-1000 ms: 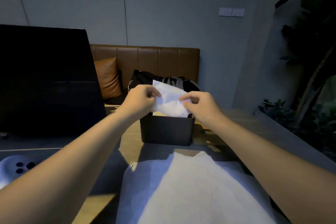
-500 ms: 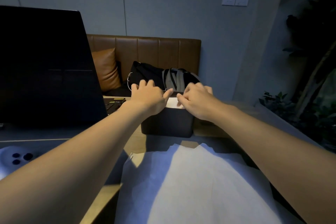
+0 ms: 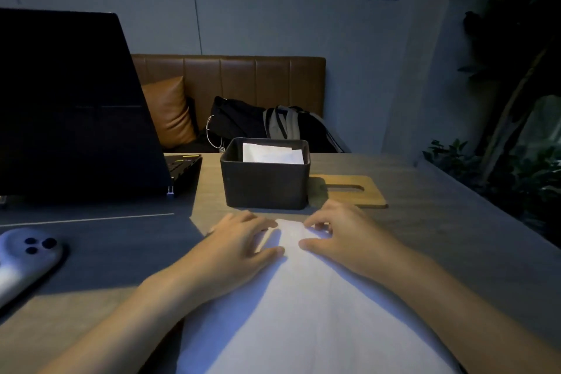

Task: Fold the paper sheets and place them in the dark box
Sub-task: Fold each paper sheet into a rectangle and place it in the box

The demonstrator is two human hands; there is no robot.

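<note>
paper (image 3: 303, 297), thin and white, lies flat on the desk (image 3: 440, 222) under my left hand (image 3: 243, 240) and right hand (image 3: 343, 234); fingers spread, gripping nothing. pressing unevenly could skew the crease or crumple it. one folded sheet (image 3: 271, 155) already sits in the matte, rounded dark box (image 3: 265, 185) just beyond.

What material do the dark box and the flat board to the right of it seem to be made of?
The dark box looks like matte plastic or a leather-like covering: even black walls, rounded corners, no shine; the dim light leaves it open. The board looks like light wood, perhaps bamboo: pale yellow-brown, thin, smooth, with a cut-out slot.
</note>
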